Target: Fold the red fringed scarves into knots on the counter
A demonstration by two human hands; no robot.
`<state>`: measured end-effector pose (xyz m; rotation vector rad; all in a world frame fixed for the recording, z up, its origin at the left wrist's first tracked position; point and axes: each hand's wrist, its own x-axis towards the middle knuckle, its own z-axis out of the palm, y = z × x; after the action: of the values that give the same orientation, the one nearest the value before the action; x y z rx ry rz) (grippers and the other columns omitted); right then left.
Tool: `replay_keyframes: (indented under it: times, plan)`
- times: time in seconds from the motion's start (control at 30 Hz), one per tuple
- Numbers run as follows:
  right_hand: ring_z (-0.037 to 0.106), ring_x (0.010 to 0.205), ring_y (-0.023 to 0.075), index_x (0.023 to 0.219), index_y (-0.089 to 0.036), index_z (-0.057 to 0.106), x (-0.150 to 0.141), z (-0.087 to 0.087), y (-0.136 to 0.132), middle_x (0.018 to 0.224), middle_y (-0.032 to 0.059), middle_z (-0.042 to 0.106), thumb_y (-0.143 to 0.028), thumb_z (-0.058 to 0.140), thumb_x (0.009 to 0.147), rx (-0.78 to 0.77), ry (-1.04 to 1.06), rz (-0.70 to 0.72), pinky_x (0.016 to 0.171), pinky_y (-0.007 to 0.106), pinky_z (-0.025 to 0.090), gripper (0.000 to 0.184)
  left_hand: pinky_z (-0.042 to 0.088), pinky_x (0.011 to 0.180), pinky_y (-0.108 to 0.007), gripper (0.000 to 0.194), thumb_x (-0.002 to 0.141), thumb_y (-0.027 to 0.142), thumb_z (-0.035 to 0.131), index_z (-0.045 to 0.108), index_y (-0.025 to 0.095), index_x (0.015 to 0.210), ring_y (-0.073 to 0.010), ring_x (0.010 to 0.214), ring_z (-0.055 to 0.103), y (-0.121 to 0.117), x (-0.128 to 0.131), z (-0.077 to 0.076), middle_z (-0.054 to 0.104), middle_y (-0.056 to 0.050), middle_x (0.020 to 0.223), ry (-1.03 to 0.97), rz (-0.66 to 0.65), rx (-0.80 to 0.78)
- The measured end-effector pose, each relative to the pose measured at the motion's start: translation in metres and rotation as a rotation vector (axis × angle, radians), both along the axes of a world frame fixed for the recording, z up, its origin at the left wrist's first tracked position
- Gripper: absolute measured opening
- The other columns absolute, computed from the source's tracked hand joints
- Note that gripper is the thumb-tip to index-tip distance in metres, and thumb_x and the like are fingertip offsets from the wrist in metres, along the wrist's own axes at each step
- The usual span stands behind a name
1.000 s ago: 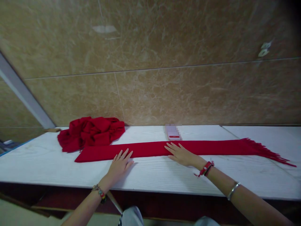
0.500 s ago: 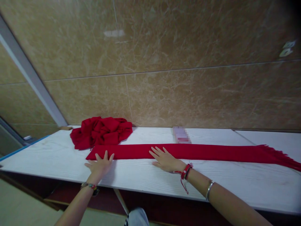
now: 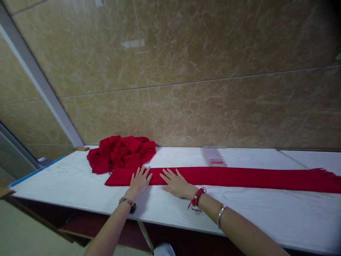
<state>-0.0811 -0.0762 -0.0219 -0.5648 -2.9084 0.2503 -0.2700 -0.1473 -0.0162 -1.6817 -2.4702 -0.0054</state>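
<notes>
A red scarf [image 3: 234, 177] lies folded lengthwise into a long flat strip across the white surface, its fringed end at the right and a slanted edge at the left. My left hand [image 3: 140, 179] rests flat on it near the left end, fingers spread. A short way to the right, my right hand [image 3: 176, 182] also lies palm down on the strip with its fingers apart. Neither hand grips the cloth. Behind the scarf's left end, a crumpled heap of red cloth [image 3: 122, 153] sits close to the wall.
A blurred-out flat item [image 3: 213, 156] lies behind the scarf on the white tabletop [image 3: 80, 181]. Brown marbled tiles [image 3: 186, 113] rise along the back edge. A small wooden piece [image 3: 81, 148] is at the back left corner. Dark open shelving [image 3: 87, 224] shows below.
My left hand went left to the scarf's end, then came back right onto the strip. My right hand slid left along the scarf. The view shifted left.
</notes>
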Motion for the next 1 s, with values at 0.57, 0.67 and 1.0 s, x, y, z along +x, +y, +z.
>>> replay_keyframes:
  times: [0.57, 0.67, 1.0]
  plan:
    - [0.041, 0.117, 0.0199, 0.120, -0.012, 0.050, 0.034, 0.009, 0.010, 0.124, 0.0112, 0.049, -0.024, 0.039, 0.086, 0.058, 0.119, -0.023, 0.099, 0.036, 0.029, 0.037, 0.039, 0.091, -0.039, 0.037, 0.083, 0.033, 0.040, 0.054, 0.017, 0.113, -0.0229, 0.109, 0.046, -0.015, -0.041, -0.011, 0.051, -0.012, 0.118, -0.055, -0.353, 0.244]
    - [0.050, 0.105, 0.0172, 0.108, -0.013, 0.058, 0.014, 0.010, 0.010, 0.110, 0.0094, 0.060, -0.021, 0.042, 0.085, 0.065, 0.176, 0.006, 0.090, 0.028, 0.038, 0.030, 0.044, 0.084, -0.030, 0.028, 0.082, 0.033, 0.046, 0.058, 0.020, 0.104, -0.0169, 0.092, 0.054, -0.015, -0.028, -0.005, 0.058, -0.006, 0.102, -0.113, -0.606, 0.207]
    - [0.055, 0.091, 0.0174, 0.094, -0.013, 0.061, -0.017, 0.006, -0.004, 0.094, 0.0081, 0.064, -0.024, 0.047, 0.084, 0.192, 0.190, 0.076, 0.078, 0.027, 0.041, 0.021, 0.047, 0.074, -0.027, 0.020, 0.085, 0.022, 0.042, 0.059, 0.018, 0.095, -0.0149, 0.083, 0.057, -0.022, -0.024, -0.002, 0.062, -0.005, 0.089, -0.037, -0.625, 0.282]
